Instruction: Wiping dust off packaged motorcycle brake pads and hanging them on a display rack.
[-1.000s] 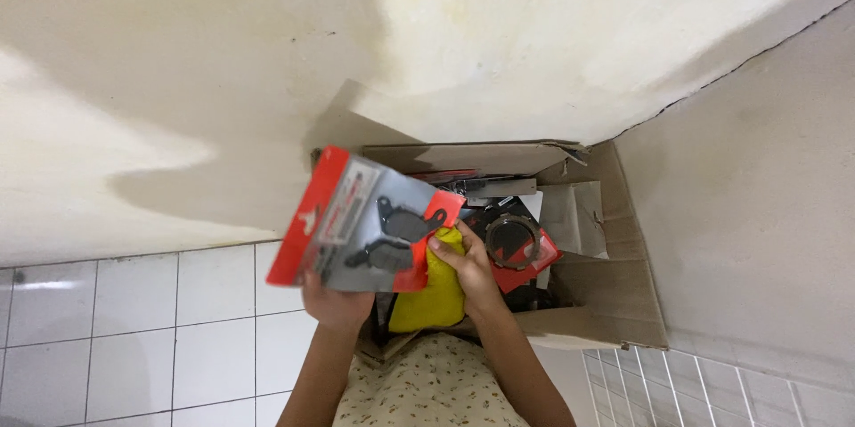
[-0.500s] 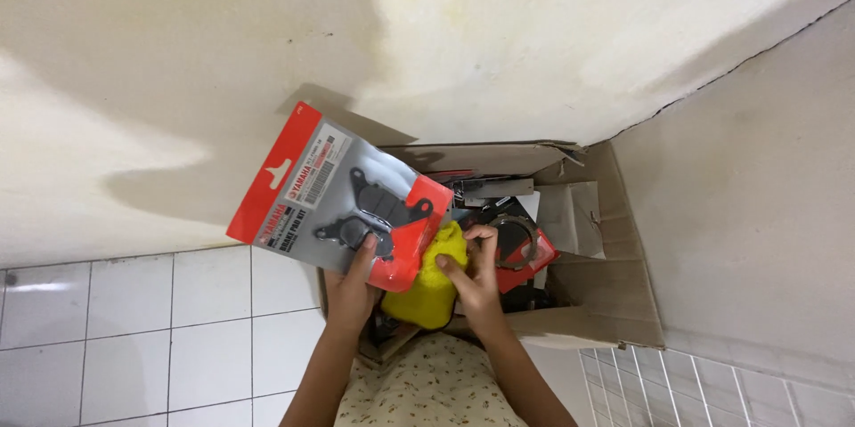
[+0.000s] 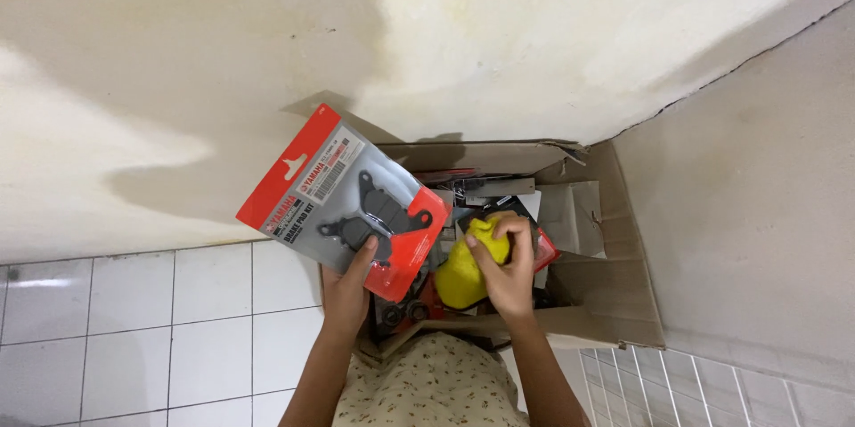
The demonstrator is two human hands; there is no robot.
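A red-and-grey blister pack (image 3: 343, 204) of two dark parts was held up over the cardboard box (image 3: 614, 293), pinched at its lower edge by the left hand (image 3: 349, 289). A yellow cloth (image 3: 469, 268) inside the box was clutched by the right hand (image 3: 505, 271), fingers curled tight.

Blister pack (image 3: 343, 204) left of cardboard box (image 3: 614, 302)

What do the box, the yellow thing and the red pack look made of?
Box: brown cardboard, matte, with creased, bent flaps. Yellow thing under the right hand: seemingly soft cloth or foam, matte and bunched; unclear which. Red pack in the left hand: printed card, probably under a clear, slightly glossy plastic blister.
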